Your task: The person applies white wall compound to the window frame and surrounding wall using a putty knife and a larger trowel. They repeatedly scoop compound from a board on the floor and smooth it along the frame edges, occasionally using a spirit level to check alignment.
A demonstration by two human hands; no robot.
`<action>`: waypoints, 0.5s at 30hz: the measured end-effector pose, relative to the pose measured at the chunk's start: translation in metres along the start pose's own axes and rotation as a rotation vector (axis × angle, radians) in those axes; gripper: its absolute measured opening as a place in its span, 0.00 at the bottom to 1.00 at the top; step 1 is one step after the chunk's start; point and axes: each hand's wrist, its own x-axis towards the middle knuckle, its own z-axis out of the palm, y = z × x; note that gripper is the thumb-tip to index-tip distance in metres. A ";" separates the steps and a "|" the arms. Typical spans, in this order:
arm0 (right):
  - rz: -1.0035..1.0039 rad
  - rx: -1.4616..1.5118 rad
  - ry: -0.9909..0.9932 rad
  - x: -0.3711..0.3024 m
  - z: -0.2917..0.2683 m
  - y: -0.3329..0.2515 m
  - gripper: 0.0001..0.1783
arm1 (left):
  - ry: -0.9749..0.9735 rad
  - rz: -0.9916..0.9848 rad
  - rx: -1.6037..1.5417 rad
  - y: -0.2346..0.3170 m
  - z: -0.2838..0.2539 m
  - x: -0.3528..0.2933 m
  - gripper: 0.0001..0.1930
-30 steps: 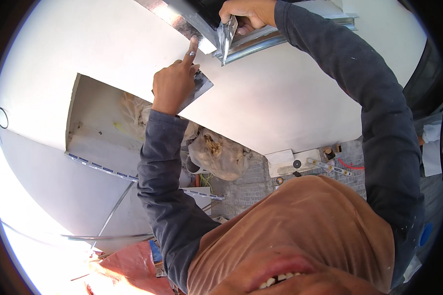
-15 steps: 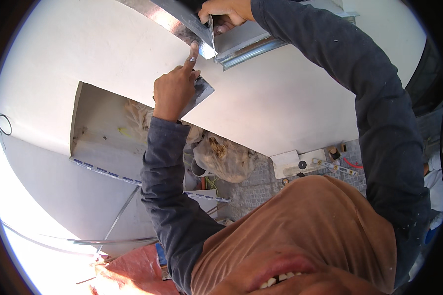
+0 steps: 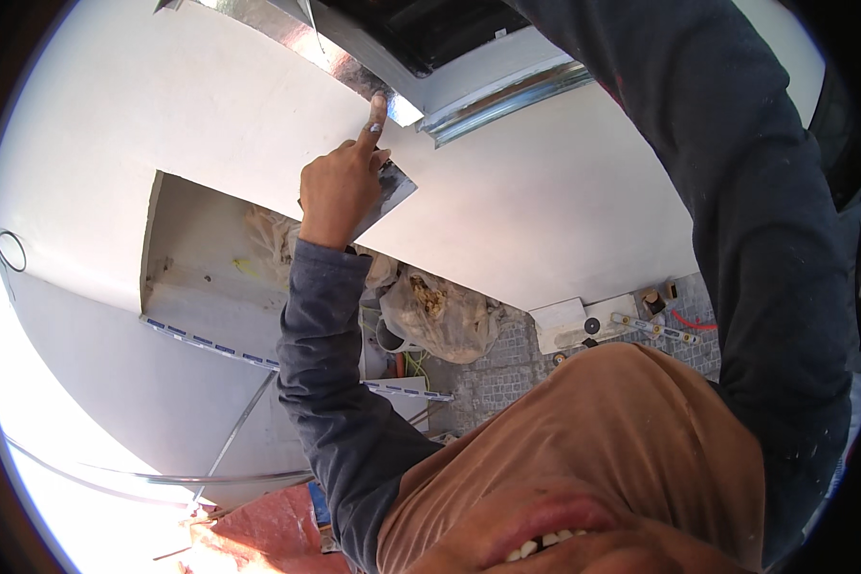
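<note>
My left hand (image 3: 341, 189) is raised, its index finger stretched up against a shiny metal strip (image 3: 340, 69) along the edge of an opening. The other fingers are curled round a flat metal plate with grey smears (image 3: 393, 193), whose corner sticks out beside the hand; its handle, if any, is hidden. A dark sleeve (image 3: 679, 86) covers my right arm, which reaches up past the top edge, so the right hand is out of sight. Near the raised finger, a ribbed metal profile (image 3: 507, 103) meets the strip at a corner. A thin sliver (image 3: 313, 27) shows above the strip.
A white panel (image 3: 545, 210) surrounds the opening, with a rectangular cutout (image 3: 191, 239) at left. Below lie clear plastic bags (image 3: 440, 316), a spirit level (image 3: 655, 328), a white board (image 3: 560, 314) and a reddish sheet (image 3: 268, 531). A slotted strip (image 3: 210, 340) edges the cutout.
My right hand, which held a thin flat blade near the metal corner, has gone up out of the picture. The left hand keeps its finger on the strip.
</note>
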 end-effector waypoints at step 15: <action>0.406 0.025 0.186 -0.087 0.011 0.181 0.10 | 0.006 0.009 -0.035 -0.004 0.002 0.000 0.39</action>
